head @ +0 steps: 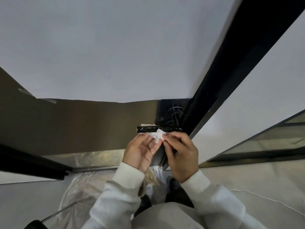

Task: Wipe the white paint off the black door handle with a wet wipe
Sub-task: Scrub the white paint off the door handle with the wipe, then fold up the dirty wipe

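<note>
Task looks barely begun, prob prep stage. Black door handle [159, 129] sits horizontal on the dark door edge, just above both hands, & white paint flecks show along nearly its whole length, so no clean stretch visible yet. Wet wipe [158, 136] is bunched up just below the handle; its top edge overlaps the bar in view, can't tell if it's actually touching.

Left hand [141, 152]: palm up, fingers loosely curled, fingertips pinching the left side of the wipe. Right hand [180, 152]: thumb & forefinger pinching the right side, other fingers curled under. So each grip is pressed on the wipe, neither on the handle. Looks like the wipe is being opened or folded, judging by both hands pulling on it.

Left to do: basically all the wiping, whole bar incl. the ends.

Containers: none clearly seen, no wipe pack or bin in view. Clear plastic sheet [85, 184] covers the floor below, w/ crumpled bits on it near the dark shoes [175, 184]; can't tell what they are
</note>
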Available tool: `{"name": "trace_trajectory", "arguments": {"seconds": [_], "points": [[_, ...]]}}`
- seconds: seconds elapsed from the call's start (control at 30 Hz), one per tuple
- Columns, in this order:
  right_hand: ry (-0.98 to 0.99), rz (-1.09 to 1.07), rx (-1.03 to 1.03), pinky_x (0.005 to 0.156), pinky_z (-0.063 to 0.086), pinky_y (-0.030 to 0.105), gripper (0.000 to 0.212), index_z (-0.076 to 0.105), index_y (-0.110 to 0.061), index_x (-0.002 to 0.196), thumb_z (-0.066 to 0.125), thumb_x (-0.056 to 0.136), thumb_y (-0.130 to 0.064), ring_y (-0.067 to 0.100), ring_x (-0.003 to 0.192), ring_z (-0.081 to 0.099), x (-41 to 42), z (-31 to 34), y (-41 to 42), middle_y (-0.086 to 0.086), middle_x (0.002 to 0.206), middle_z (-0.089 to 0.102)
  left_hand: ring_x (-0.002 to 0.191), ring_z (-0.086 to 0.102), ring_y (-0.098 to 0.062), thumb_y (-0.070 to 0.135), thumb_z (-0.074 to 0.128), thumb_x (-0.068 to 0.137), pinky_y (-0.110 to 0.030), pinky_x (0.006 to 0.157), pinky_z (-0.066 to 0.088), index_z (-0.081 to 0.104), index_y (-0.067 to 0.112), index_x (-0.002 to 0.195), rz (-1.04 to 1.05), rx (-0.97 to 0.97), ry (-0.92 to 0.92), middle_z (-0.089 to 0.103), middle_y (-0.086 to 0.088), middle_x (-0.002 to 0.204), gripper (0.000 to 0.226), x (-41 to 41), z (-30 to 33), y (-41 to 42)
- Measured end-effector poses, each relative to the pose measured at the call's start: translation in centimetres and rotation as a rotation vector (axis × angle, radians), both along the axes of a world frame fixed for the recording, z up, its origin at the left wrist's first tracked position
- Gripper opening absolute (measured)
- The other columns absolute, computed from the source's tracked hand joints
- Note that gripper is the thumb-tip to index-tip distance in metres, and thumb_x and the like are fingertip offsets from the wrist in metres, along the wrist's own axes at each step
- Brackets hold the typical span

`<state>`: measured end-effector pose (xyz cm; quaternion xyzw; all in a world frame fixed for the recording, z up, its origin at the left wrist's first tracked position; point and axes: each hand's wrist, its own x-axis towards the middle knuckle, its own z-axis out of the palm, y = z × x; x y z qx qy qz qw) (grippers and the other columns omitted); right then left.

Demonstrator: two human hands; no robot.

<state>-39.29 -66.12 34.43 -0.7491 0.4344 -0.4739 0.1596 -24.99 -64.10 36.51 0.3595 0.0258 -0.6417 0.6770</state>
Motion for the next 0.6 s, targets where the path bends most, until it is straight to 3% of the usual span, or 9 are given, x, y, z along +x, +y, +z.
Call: {"name": "trace_trajectory", "arguments": {"seconds": [0.13, 0.23, 0.37, 0.47, 0.6], "points": [[-0.026, 0.108, -0.04, 0.088, 0.055, 0.023, 0.025, 0.077, -0.004, 0.109, 0.073, 0.086, 0.006, 0.013, 0.097, 0.067, 0.8, 0.7, -0.5, 0.012, 0.106, 0.069, 0.068, 0.067, -0.015, 0.018, 0.066, 0.087, -0.038, 0.074, 0.061, 0.068, 0.007, 0.083, 0.189, -0.02, -0.013, 0.069, -0.008, 0.075, 0.011, 0.7, -0.3, 0.3], [-0.027, 0.266, -0.05, 0.089, 0.057, 0.032, 0.024, 0.076, 0.0, 0.108, 0.073, 0.086, 0.007, 0.018, 0.099, 0.071, 2.1, 0.4, -1.2, 0.012, 0.11, 0.072, 0.082, 0.072, -0.021, 0.022, 0.063, 0.089, -0.03, 0.07, 0.06, 0.069, 0.0, 0.104, 0.209, -0.065, -0.176, 0.073, -0.016, 0.094, 0.027, 1.1, -0.1, 0.1], [-0.047, 0.401, -0.038, 0.088, 0.058, 0.035, 0.023, 0.076, -0.001, 0.109, 0.072, 0.087, 0.004, 0.019, 0.101, 0.072, 2.6, -0.3, -2.0, 0.01, 0.112, 0.072, 0.074, 0.068, -0.021, 0.017, 0.062, 0.089, -0.027, 0.07, 0.059, 0.069, -0.005, 0.101, 0.316, -0.062, -0.302, 0.073, -0.017, 0.09, 0.025, 1.0, -0.7, 0.3], [-0.044, 0.522, 0.001, 0.088, 0.058, 0.037, 0.019, 0.077, -0.003, 0.107, 0.073, 0.088, -0.001, 0.019, 0.1, 0.071, 2.3, -0.7, -2.3, 0.008, 0.11, 0.072, 0.067, 0.063, -0.017, 0.014, 0.065, 0.088, -0.024, 0.069, 0.057, 0.064, -0.004, 0.1, 0.407, -0.003, -0.248, 0.066, -0.012, 0.083, 0.022, 1.0, -1.5, 1.0], [0.033, 0.567, 0.212, 0.076, 0.058, 0.037, 0.016, 0.076, -0.014, 0.103, 0.073, 0.089, -0.021, 0.014, 0.088, 0.069, 1.8, -2.3, -2.4, -0.001, 0.102, 0.069, 0.068, 0.063, -0.015, 0.003, 0.071, 0.075, -0.019, 0.065, 0.057, 0.064, 0.003, 0.085, 0.513, 0.127, -0.131, 0.064, -0.008, 0.077, 0.012, 0.2, -2.9, 2.4]]}}
